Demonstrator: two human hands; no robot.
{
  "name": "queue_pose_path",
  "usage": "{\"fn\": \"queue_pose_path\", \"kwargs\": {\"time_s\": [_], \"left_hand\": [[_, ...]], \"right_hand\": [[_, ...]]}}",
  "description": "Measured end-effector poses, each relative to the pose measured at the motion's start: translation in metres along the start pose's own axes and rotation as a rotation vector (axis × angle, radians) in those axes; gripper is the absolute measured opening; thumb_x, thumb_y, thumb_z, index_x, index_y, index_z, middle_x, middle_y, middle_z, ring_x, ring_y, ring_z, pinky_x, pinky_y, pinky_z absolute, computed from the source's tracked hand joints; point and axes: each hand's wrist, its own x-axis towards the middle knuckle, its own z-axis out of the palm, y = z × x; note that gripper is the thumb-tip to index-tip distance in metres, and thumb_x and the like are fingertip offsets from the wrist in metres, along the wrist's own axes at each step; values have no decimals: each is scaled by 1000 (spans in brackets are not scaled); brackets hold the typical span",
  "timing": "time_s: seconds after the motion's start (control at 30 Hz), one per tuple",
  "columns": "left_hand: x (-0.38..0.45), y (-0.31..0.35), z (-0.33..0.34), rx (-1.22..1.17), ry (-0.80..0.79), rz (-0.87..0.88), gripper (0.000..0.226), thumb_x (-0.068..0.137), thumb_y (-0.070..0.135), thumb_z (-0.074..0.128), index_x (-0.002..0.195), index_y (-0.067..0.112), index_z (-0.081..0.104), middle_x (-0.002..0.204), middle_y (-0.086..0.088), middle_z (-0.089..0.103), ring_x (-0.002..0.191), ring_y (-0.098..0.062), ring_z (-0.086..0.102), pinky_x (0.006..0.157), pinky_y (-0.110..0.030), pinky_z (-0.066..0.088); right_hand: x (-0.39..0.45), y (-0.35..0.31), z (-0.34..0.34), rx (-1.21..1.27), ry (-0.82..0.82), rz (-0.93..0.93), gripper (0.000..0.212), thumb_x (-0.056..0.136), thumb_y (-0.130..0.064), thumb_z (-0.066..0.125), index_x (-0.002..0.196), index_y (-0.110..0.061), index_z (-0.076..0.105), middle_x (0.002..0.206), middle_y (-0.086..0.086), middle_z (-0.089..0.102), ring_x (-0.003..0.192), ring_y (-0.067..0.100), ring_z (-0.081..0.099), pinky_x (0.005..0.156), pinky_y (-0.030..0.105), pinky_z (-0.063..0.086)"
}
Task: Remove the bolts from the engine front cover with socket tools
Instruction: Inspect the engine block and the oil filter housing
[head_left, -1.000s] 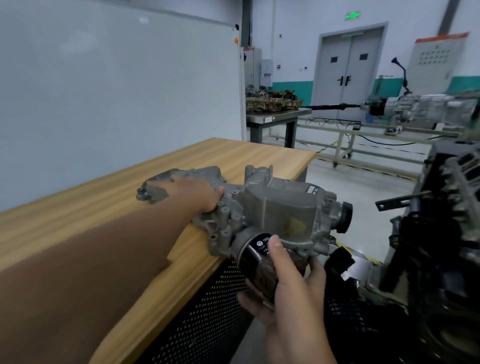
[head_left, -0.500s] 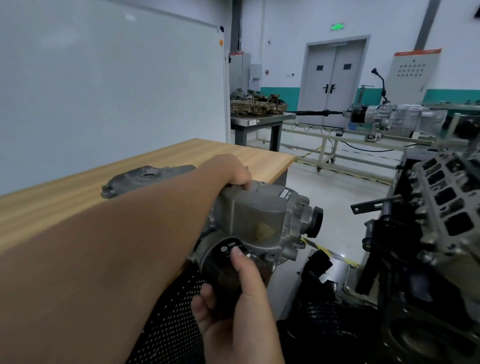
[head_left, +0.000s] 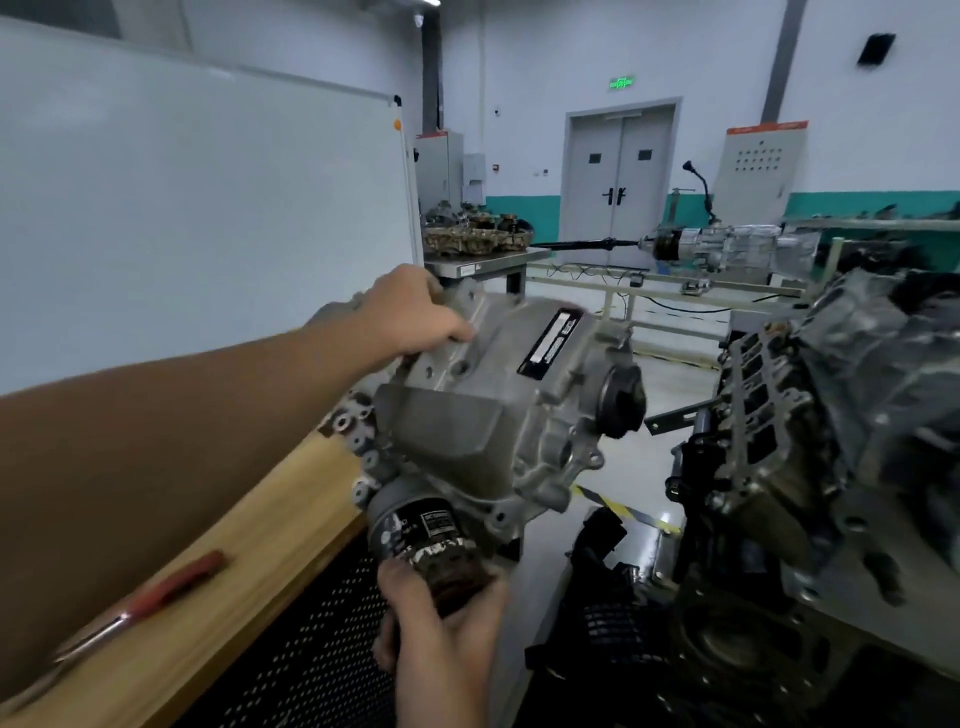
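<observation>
The grey cast engine front cover (head_left: 483, 415) hangs in the air beyond the edge of the wooden bench (head_left: 218, 597), tilted, with its label strip facing up. My left hand (head_left: 410, 317) grips its upper left edge, fingers curled over the casting. A black oil filter (head_left: 421, 535) sticks down from its underside, and my right hand (head_left: 441, 629) holds the filter's lower end from below. No socket tool is in either hand.
A red-handled tool (head_left: 140, 608) lies on the bench at the left. The engine block (head_left: 831, 467) on its stand fills the right side. A whiteboard (head_left: 182, 208) stands behind the bench. A metal table with parts (head_left: 483, 249) and a gearbox (head_left: 727, 244) stand farther back.
The cover has come off the bench top and now hangs lifted and tilted toward the engine. My left hand shifted from the cover's flat flange to its upper edge; my right hand stayed on the filter.
</observation>
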Motion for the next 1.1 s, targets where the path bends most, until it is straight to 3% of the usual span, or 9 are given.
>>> {"fn": "queue_pose_path", "kwargs": {"time_s": [0.27,0.37,0.5,0.63,0.73,0.87,0.97,1.07,1.1], "left_hand": [[-115,96,-102,-263,262,239,60,47,52,86,95,23,64,91,6,65,89,-19,64,80,-41,55],[-158,117,-123,-504,221,154,51,38,44,89,76,16,70,77,-3,73,73,-23,72,67,-44,62],[-201,134,-126,-860,122,42,42,46,27,93,75,9,67,63,-6,66,48,-18,58,46,-26,49],[-243,135,-99,-1174,-25,-81,54,57,19,91,101,8,61,51,-3,57,34,-14,47,41,-24,44],[-283,125,-60,-1237,-292,-203,26,72,18,84,87,12,64,50,-2,58,33,-13,46,38,-22,46],[-336,103,19,-1321,-579,-411,24,74,14,81,86,13,61,56,-7,51,33,-17,41,34,-20,35],[-356,92,80,-1350,-630,-457,34,73,13,80,101,5,61,59,-14,52,35,-21,44,32,-20,33],[-351,97,122,-1312,-558,-423,48,82,11,78,126,7,59,83,-33,66,56,-43,64,44,-46,55],[-346,99,134,-1308,-539,-409,51,81,13,80,127,12,58,81,-31,66,53,-40,62,42,-42,52]], "right_hand": [[-88,-73,-49,-16,34,-634,75,38,-12,89,107,-15,60,87,10,76,70,14,73,61,19,56],[-139,-106,-75,-107,205,-835,74,38,-34,88,109,-26,65,95,2,77,77,11,74,65,22,58],[-200,-164,-109,-232,328,-953,64,48,-47,90,107,-42,66,100,-5,75,87,14,75,76,37,64],[-251,-232,-145,-371,356,-1119,55,55,-40,91,106,-40,71,96,-11,76,86,12,74,73,32,59],[-276,-273,-170,-464,421,-1188,56,48,-35,88,101,-44,74,100,-17,76,94,9,73,82,37,60],[-288,-304,-198,-680,309,-1152,64,42,-36,88,102,-51,75,106,-18,76,103,9,72,94,37,57],[-275,-304,-222,-822,255,-1108,69,39,-38,87,105,-52,74,106,-15,77,100,7,73,87,23,57],[-247,-296,-259,-829,276,-1078,74,36,-25,90,105,-47,76,104,-12,77,96,8,74,82,19,58],[-236,-295,-271,-819,291,-1076,75,37,-15,91,105,-45,77,102,-10,78,94,9,75,80,19,59]]}}
